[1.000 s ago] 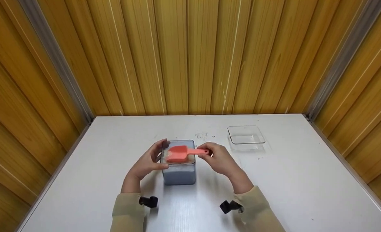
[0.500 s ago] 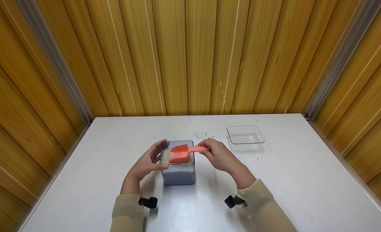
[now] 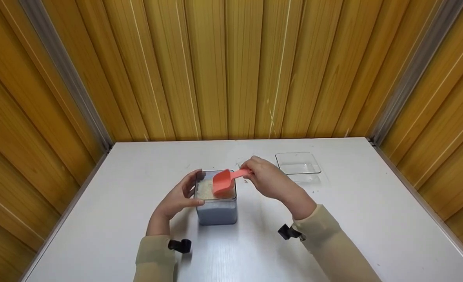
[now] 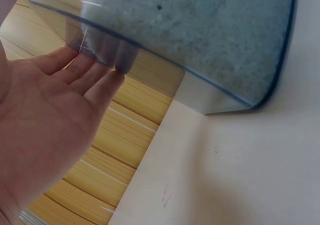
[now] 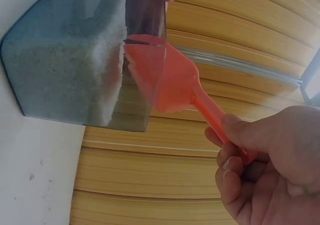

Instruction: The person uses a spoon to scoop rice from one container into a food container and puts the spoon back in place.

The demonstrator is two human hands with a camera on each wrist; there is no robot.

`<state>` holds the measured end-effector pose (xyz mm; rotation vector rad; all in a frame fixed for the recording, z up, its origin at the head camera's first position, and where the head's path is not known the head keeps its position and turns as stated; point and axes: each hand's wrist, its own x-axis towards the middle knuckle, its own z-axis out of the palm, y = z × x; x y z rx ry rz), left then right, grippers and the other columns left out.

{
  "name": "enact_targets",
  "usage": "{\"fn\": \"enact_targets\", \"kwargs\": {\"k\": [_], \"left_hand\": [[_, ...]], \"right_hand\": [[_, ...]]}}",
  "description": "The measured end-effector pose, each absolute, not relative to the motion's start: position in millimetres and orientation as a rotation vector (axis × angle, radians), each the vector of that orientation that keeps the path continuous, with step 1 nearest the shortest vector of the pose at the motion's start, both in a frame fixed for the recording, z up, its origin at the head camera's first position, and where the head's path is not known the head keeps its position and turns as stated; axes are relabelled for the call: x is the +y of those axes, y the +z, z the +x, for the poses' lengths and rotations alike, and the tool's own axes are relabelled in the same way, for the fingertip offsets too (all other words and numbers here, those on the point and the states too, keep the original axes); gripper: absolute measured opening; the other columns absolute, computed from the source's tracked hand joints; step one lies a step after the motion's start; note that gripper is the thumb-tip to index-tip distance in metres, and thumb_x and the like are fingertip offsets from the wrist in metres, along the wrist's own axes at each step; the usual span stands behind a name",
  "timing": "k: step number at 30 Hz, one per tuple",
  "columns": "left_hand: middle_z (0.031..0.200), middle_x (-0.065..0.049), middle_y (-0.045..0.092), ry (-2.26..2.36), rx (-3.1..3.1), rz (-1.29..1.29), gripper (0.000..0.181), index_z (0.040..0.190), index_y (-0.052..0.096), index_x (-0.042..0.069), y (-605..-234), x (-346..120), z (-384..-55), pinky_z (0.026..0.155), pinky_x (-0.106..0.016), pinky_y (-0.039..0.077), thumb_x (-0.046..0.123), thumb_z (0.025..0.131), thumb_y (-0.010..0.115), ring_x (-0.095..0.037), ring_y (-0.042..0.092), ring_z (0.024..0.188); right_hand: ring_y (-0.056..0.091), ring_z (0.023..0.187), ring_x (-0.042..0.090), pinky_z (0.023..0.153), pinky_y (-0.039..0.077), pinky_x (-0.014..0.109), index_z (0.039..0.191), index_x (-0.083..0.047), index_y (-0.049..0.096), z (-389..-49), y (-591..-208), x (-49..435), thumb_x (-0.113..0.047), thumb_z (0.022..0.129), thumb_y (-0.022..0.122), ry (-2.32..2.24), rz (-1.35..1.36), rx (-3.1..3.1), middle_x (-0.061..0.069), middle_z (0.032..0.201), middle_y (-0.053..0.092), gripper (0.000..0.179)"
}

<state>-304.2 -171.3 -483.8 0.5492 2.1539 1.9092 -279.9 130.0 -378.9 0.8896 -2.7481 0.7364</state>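
1. My left hand [image 3: 179, 196] grips the bluish container [image 3: 217, 216], which stands upright on the table [image 3: 372, 219], just right of that hand.
2. My right hand [image 3: 270, 180] pinches the coral scoop [image 3: 221, 183] by its handle; the blade, left of that hand, tilts down to the container's pale grains [image 3: 204, 191].
3. A clear dish [image 3: 302, 173] sits beyond my right hand.
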Motion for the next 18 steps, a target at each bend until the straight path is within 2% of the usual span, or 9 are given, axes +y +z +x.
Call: {"fn": "enact_targets", "kwargs": {"k": [11,18], "left_hand": [[0.171,-0.011,0.027,1.899,2.174,0.512,0.11,0.163,0.026,0.012,-484.1,-169.8,-302.2,0.131,-0.048,0.017,0.019,0.074,0.091,-0.029,0.017,0.162],[0.171,-0.009,0.027,1.888,2.185,0.506,0.109,0.163,0.027,0.015,-483.4,-168.7,-303.1,0.131,-0.048,0.017,0.018,0.074,0.091,-0.029,0.017,0.162]], "right_hand": [[0.066,0.089,0.028,0.082,0.059,0.039,0.106,0.002,0.073,-273.8,-340.4,114.7,-0.003,0.096,0.068,0.398,0.919,-2.848,0.012,0.096,0.069,0.012],[0.067,0.086,0.03,0.078,0.059,0.041,0.1,0.001,0.074,-274.6,-335.8,103.5,0.005,0.091,0.07,0.256,0.943,-2.864,0.014,0.093,0.07,0.011]]}}
